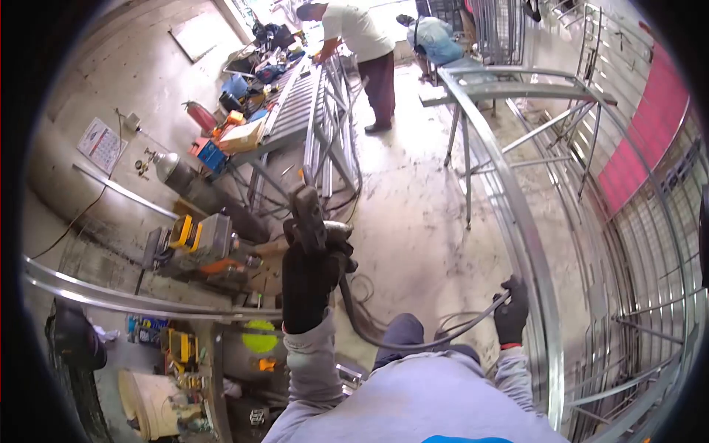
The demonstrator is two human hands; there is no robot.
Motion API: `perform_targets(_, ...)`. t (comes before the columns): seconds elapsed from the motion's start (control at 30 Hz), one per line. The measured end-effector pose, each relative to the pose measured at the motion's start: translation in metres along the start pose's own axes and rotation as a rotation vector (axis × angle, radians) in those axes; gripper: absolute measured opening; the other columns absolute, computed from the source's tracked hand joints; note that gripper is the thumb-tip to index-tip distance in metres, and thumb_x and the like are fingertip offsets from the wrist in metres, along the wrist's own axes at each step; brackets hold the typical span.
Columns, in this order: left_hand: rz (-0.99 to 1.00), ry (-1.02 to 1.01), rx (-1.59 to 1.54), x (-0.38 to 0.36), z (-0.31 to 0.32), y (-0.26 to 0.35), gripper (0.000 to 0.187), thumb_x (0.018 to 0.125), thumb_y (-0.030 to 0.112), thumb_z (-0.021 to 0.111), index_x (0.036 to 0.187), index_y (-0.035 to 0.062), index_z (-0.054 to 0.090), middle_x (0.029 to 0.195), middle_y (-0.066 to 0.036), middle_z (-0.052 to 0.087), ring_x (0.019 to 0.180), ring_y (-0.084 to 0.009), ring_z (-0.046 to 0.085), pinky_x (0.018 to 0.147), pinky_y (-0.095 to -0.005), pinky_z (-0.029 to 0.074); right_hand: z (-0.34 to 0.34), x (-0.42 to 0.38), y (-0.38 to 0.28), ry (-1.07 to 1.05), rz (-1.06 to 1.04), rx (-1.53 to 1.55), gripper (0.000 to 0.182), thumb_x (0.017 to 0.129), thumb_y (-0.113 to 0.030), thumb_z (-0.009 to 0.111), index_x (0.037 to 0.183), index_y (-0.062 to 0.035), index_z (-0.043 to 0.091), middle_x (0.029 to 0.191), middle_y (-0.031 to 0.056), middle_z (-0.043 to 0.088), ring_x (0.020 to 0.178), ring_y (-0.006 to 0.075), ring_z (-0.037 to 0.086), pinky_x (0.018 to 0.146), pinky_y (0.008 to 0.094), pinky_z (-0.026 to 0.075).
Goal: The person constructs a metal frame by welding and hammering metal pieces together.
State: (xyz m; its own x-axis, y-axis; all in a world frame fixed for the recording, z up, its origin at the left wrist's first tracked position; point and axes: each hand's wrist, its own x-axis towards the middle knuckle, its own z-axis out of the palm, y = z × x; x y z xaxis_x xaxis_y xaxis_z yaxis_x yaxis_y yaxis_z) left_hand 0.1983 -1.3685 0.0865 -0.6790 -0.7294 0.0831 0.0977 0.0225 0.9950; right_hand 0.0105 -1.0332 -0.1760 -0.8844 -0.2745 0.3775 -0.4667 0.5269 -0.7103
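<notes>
My left hand [309, 289], in a black glove, is closed around a dark clamp-like tool [307, 214] raised in front of me; its exact kind is hard to make out. A thick dark cable [399, 345] hangs from near that hand and loops across my lap to the right. At its other side my right hand [510, 316], also gloved in black, grips the cable. Just beside the right hand runs a long curved metal tube [526, 244], part of a frame standing at my right.
A metal rack table [284, 122] holding tools stands ahead left, near a gas cylinder [177, 173] and a fire extinguisher [199, 117]. One person [358, 44] stands by the rack; another [436, 40] bends farther back. Metal bars [628, 310] line the right side.
</notes>
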Motion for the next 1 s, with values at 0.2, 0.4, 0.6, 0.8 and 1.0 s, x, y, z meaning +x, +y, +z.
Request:
perform_targets(0.2, 0.170, -0.075, -0.065, 0.138, 0.034, -0.044, 0.039, 0.083, -0.005, 0.066, 0.122, -0.0036, 0.068, 0.092, -0.011, 0.074, 0.079, -0.0217, 0.074, 0.071, -0.0341, 0.061, 0.056, 0.073, 0.011, 0.045, 0.029, -0.019, 0.030, 0.076, 0.005, 0.074, 0.105, -0.0011, 0.068, 0.126, 0.0264, 0.068, 0.121, 0.0467, 0.065, 0.102, 0.0499, 0.053)
perform_targets(0.4, 0.383, -0.209, 0.218, 0.315, 0.048, -0.066, 0.042, 0.094, 0.001, 0.064, 0.136, -0.0022, 0.061, 0.102, -0.009, 0.069, 0.082, -0.0160, 0.070, 0.069, -0.0319, 0.060, 0.137, 0.160, 0.017, 0.111, 0.052, -0.112, 0.031, 0.074, 0.002, 0.075, 0.104, -0.0014, 0.068, 0.124, 0.0254, 0.069, 0.119, 0.0458, 0.066, 0.099, 0.0495, 0.054)
perform_targets(0.6, 0.993, -0.195, 1.128, 0.510, 0.043, -0.096, 0.043, 0.080, 0.002, 0.066, 0.124, 0.0026, 0.066, 0.106, -0.013, 0.064, 0.097, -0.0295, 0.066, 0.075, -0.0430, 0.058, 0.213, 0.293, -0.007, 0.083, 0.142, -0.212, 0.033, 0.074, 0.002, 0.074, 0.107, -0.0017, 0.070, 0.124, 0.0266, 0.070, 0.124, 0.0459, 0.064, 0.104, 0.0512, 0.051)
perform_targets(0.8, 0.980, -0.206, 1.105, 0.666, 0.057, -0.149, 0.036, 0.089, 0.005, 0.068, 0.125, 0.0039, 0.061, 0.110, -0.012, 0.061, 0.093, -0.0285, 0.063, 0.076, -0.0422, 0.056, 0.283, 0.388, 0.002, 0.037, -0.011, -0.341, 0.036, 0.075, -0.001, 0.075, 0.111, -0.0040, 0.070, 0.124, 0.0262, 0.069, 0.127, 0.0451, 0.063, 0.109, 0.0528, 0.045)
perform_targets(1.0, 0.901, -0.257, 0.857, 0.766, 0.084, -0.175, 0.020, 0.099, 0.001, 0.063, 0.118, 0.0028, 0.057, 0.123, -0.012, 0.060, 0.091, -0.0209, 0.059, 0.080, -0.0373, 0.055, 0.353, 0.447, 0.050, -0.037, 0.148, -0.272, 0.034, 0.075, -0.008, 0.081, 0.107, -0.0031, 0.070, 0.119, 0.0209, 0.068, 0.116, 0.0437, 0.064, 0.098, 0.0529, 0.051)
